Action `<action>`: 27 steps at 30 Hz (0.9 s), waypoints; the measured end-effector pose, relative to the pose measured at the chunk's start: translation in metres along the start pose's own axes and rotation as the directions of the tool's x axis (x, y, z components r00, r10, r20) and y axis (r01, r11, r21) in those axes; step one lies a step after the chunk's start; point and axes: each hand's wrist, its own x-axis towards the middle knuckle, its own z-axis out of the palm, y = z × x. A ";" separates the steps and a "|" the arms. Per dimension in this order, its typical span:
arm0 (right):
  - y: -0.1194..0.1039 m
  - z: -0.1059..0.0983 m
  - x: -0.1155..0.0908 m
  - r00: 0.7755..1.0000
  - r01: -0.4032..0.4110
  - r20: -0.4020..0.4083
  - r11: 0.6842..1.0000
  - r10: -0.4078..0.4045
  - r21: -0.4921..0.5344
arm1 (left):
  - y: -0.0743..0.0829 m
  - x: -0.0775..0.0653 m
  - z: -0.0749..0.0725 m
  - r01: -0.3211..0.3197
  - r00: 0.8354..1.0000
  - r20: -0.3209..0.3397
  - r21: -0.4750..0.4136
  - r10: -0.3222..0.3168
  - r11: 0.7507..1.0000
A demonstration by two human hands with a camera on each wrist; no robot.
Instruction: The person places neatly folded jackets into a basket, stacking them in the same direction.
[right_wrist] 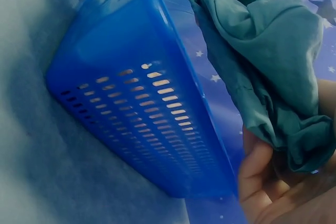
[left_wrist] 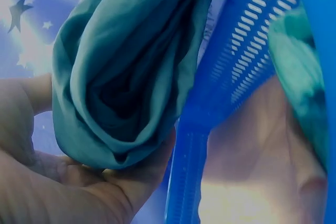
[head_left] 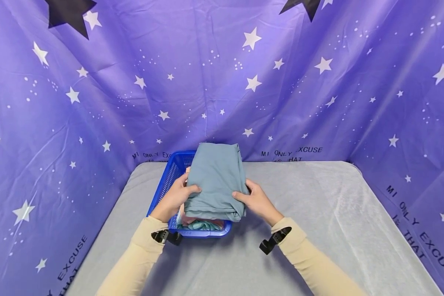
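Both hands hold a folded grey-teal garment over the blue basket. My left hand grips its left side, thumb on top and fingers beneath. At the opposite side, my right hand pinches the edge the same way. From the left wrist, the garment's rolled fold shows between thumb and fingers. The right wrist view shows layered cloth in the right hand, held above the basket's perforated side. Inside the basket lie a pinkish cloth and a green cloth, partly hidden under the garment.
The basket stands on a bed-like surface with a grey cover, left of its middle near the back. Purple curtains with white stars hang behind and along both sides. Black straps with small devices sit on both wrists.
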 end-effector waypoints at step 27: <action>0.006 0.030 0.025 0.999 -0.032 -0.026 0.975 0.027 -0.220 | -0.017 0.005 -0.036 0.023 1.000 0.003 0.103 -0.023 0.994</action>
